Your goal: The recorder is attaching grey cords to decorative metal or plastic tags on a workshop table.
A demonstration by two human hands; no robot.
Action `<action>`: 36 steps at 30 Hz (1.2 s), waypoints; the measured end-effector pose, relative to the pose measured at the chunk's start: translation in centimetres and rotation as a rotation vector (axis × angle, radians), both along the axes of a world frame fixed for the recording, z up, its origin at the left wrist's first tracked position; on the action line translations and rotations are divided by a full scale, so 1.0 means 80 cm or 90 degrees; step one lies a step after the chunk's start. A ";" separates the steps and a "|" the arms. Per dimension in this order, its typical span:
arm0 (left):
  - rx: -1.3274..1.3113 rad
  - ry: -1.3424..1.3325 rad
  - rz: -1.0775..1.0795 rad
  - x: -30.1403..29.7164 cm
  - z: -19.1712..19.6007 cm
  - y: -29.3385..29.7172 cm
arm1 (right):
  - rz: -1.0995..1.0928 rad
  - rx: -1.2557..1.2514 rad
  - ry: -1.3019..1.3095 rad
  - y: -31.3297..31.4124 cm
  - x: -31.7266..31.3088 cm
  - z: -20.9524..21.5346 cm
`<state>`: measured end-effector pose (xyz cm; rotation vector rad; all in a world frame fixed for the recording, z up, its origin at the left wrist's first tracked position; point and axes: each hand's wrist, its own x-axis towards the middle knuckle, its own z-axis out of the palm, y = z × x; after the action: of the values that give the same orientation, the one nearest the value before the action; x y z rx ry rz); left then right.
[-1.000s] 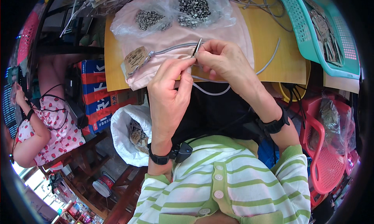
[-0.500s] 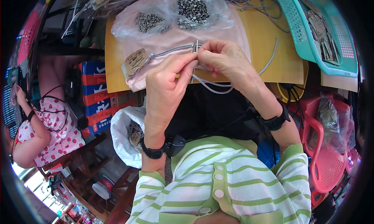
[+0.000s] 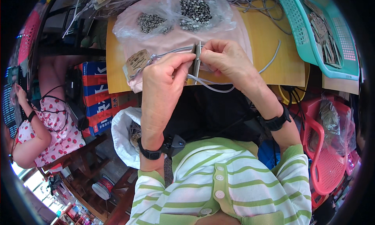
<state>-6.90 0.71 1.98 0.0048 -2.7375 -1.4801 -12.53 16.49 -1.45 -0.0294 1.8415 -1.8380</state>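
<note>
My left hand (image 3: 166,78) and my right hand (image 3: 226,62) meet over the near edge of the table, both pinching a flat brown tag (image 3: 196,57) held upright between the fingertips. A thin grey cord (image 3: 213,86) loops from the tag down under my right hand and runs off to the right. Another grey cord leads left to a bundle of brown tags (image 3: 136,62) lying on a pink cloth (image 3: 175,39).
Clear plastic bags hold small metal parts (image 3: 195,8) at the back of the wooden table (image 3: 281,64). A teal basket (image 3: 324,33) stands at the right, a red plastic chair (image 3: 328,154) below it. A white sack (image 3: 125,135) sits lower left; a person in a strawberry-print top (image 3: 35,127) sits at far left.
Both hands stay together on the tag; my left fingers have shifted slightly along it, and the cord loop below now hangs lower.
</note>
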 end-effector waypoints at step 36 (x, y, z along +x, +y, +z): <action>-0.234 0.150 -0.071 -0.011 -0.018 0.004 | -0.001 -0.034 0.200 -0.006 0.006 0.009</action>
<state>-7.75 1.00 0.52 -0.3125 -2.8005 -0.9048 -12.02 16.01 -0.71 -0.3534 1.9963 -1.9727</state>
